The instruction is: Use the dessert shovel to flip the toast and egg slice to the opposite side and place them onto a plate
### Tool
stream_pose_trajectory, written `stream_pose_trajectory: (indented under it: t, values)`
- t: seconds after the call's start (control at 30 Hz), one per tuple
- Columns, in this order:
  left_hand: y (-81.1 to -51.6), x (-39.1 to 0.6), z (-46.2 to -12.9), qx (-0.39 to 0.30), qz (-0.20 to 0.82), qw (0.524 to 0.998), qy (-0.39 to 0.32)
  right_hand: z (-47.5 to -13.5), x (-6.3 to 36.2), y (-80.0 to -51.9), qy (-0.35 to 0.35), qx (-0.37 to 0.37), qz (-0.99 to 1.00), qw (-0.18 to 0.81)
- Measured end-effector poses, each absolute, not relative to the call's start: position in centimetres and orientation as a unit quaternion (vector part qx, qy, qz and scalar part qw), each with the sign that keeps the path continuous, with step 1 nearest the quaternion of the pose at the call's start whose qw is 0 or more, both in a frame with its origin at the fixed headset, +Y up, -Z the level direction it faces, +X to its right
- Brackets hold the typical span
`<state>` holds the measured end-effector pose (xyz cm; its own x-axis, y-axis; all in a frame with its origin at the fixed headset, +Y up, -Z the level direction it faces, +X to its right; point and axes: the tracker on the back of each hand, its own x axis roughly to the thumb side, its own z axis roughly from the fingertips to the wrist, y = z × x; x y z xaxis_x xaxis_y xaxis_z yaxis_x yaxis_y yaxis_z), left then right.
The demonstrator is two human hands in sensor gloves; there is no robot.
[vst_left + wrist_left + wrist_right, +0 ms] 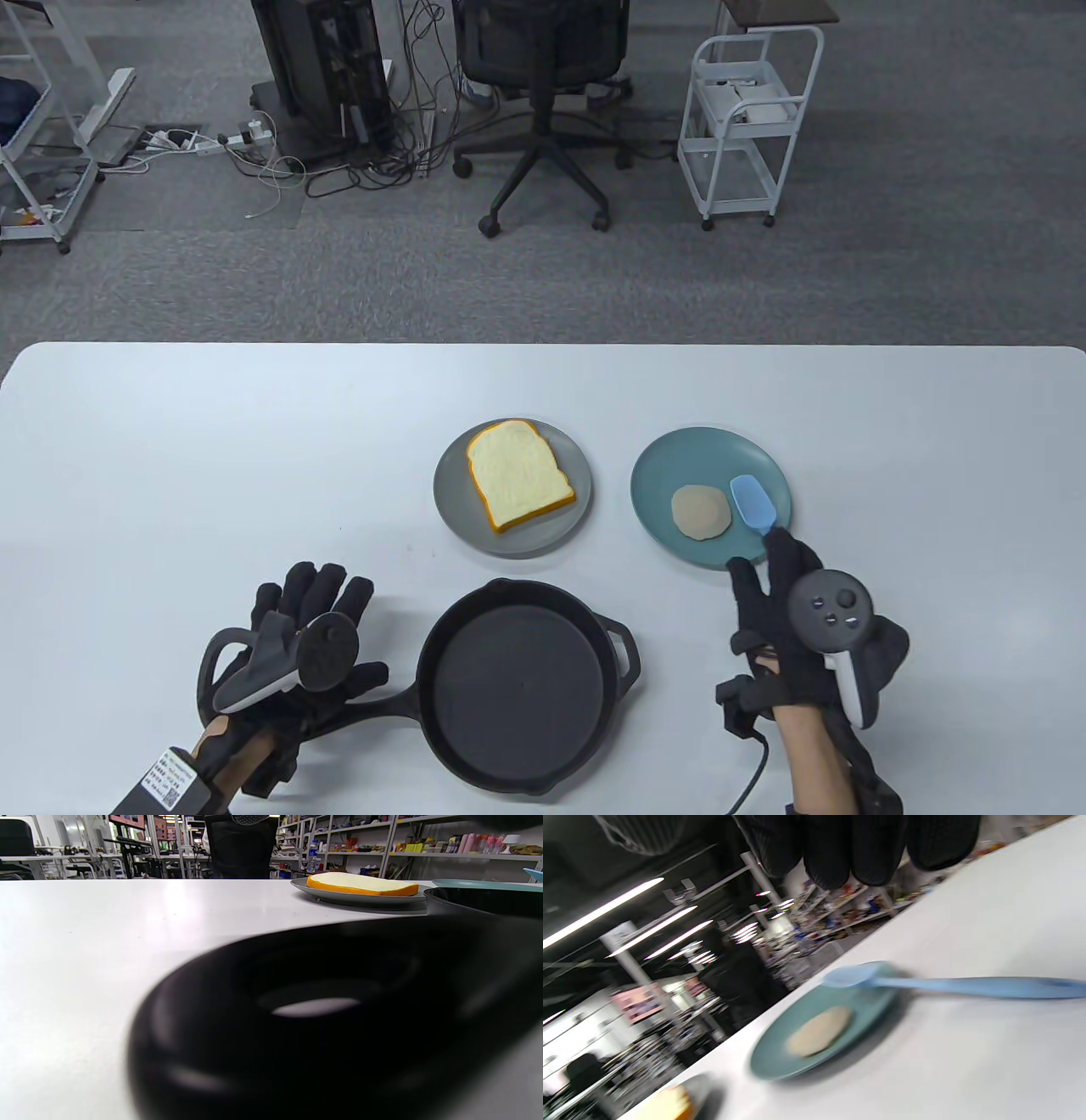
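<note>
- My right hand (793,611) is near the front right of the table (170,441), just beside the teal plate (670,463). It holds the blue dessert shovel (752,501): the handle goes under my fingers, but in the right wrist view the handle lies lower than my fingertips (869,853), so how firm the grasp is I cannot tell.
- The blade of the shovel is over the teal plate, just beside the egg slice (701,513), on its right. If it touches the egg, I cannot tell.
- The egg slice lies flat on the teal plate, with a pale beige side up.
- The toast (517,474) lies flat on the grey plate (543,535), left of the teal plate, white side up with an orange crust.
- My left hand (288,645) is at the handle of the black pan (517,679), near the front edge. The tracker hides my fingers, so I cannot tell if they grasp the handle.
- The pan stands in front of both plates.
</note>
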<state>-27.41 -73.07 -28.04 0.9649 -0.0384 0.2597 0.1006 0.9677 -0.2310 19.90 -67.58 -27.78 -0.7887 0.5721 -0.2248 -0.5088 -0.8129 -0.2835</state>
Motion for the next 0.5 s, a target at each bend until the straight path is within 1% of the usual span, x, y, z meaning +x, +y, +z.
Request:
stream_pose_trajectory:
  t: [0.07,0.13,0.2,0.3,0.33,0.4,0.5]
  values:
    - [-73.1,-27.4,-28.0,-0.123,-0.037,0.984,-0.127,-29.2,16.4,-67.2,-0.074,-0.106,0.952,0.276]
    - [-73.1,-27.4,-28.0,-0.125,-0.036,0.983,-0.127,-31.4,13.3,-67.5,-0.023,-0.089,0.960,0.263]
    - [-73.1,-27.4,-28.0,-0.125,-0.036,0.983,-0.128,-34.0,10.9,-68.3,0.024,-0.102,0.963,0.247]
    - [-73.0,-27.4,-28.0,-0.124,-0.033,0.983,-0.128,-38.1,7.6,-70.1,0.119,-0.122,0.961,0.219]
    - [-72.9,-27.5,-28.0,-0.122,-0.030,0.984,-0.128,-39.0,6.8,-70.6,0.136,-0.128,0.957,0.222]
    - [-72.9,-27.5,-28.1,-0.122,-0.028,0.984,-0.127,-40.8,5.2,-71.5,0.156,-0.168,0.947,0.223]
    - [-72.8,-27.6,-28.1,-0.123,-0.027,0.984,-0.127,-42.9,3.2,-72.6,0.176,-0.214,0.949,0.148]
